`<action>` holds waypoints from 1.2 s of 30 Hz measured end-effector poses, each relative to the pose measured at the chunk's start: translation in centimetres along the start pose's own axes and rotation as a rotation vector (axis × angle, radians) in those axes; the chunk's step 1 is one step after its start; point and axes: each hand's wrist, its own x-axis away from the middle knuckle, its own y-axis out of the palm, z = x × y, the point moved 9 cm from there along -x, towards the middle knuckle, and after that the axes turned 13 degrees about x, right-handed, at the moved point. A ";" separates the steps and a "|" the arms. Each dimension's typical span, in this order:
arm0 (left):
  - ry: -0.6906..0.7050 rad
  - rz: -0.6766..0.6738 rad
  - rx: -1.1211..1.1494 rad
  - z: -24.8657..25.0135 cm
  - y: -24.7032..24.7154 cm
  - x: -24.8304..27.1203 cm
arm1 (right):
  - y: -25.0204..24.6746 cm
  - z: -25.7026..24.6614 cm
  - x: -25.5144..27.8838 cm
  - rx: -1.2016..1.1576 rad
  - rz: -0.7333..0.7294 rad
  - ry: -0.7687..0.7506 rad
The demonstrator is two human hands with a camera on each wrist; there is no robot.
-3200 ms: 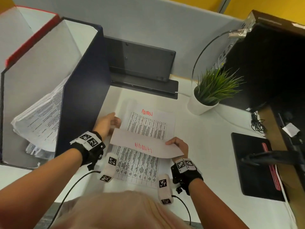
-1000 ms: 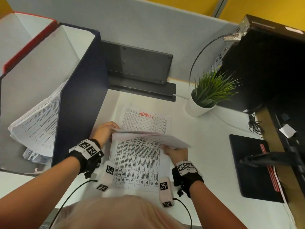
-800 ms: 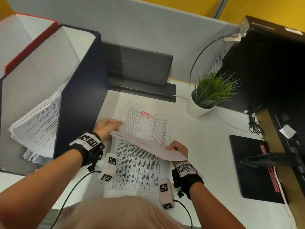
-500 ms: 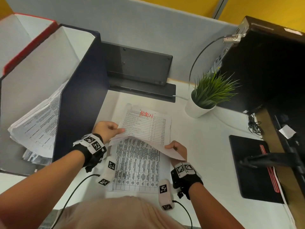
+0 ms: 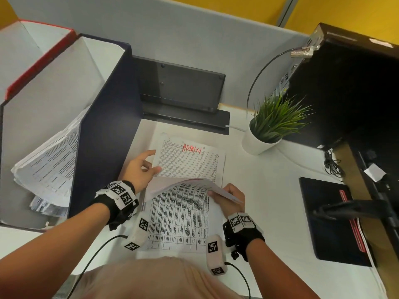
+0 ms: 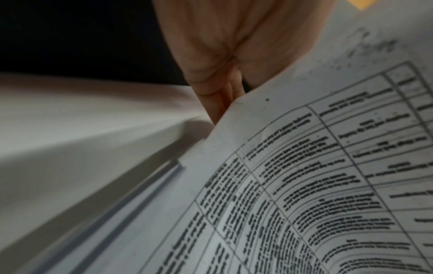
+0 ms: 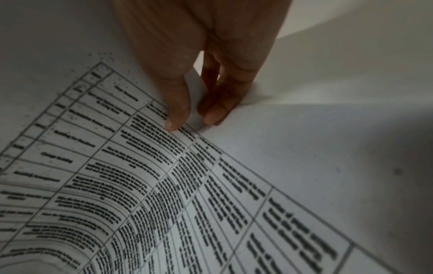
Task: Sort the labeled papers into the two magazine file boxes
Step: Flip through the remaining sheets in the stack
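A stack of printed table sheets [image 5: 179,221] lies on the white desk [image 5: 269,201]. Its upper sheets [image 5: 194,184] are curled back toward me, baring a sheet marked ADMIN in red [image 5: 191,148]. My right hand [image 5: 228,196] pinches the right corner of the curled sheets between thumb and fingers [image 7: 174,122]. My left hand [image 5: 142,167] lies with loosely spread fingers at the ADMIN sheet's left edge, thumb on the paper; its fingers [image 6: 222,92] reach behind the lifted sheet's edge. The blue file box [image 5: 103,130] at left holds papers [image 5: 47,167]. The red file box [image 5: 32,61] stands behind it.
A black stand or monitor base [image 5: 183,98] sits beyond the papers. At the right back are a potted plant [image 5: 272,126] and a dark computer case [image 5: 349,87]. A black pad [image 5: 332,221] lies at the right. A grey partition [image 5: 194,35] closes the back.
My left hand has let go of the lifted sheets' left edge and reached forward onto the ADMIN sheet. The right hand still pinches the curled sheets, which now arch lower.
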 end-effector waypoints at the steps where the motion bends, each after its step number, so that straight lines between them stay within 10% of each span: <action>1: -0.004 -0.007 0.017 0.0 0.0 0.2 | -0.1 0.0 0.0 0.058 -0.002 -0.020; 10: -0.233 -0.040 0.269 -1.5 0.0 0.9 | -0.5 -0.6 0.3 -0.199 0.036 -0.051; 23: -0.474 -0.229 0.468 -2.2 2.0 2.2 | -0.7 -2.0 -0.3 0.058 0.072 -0.056; 36: -0.268 -0.409 0.152 0.9 5.1 3.4 | -1.1 0.4 -0.7 0.210 0.102 0.159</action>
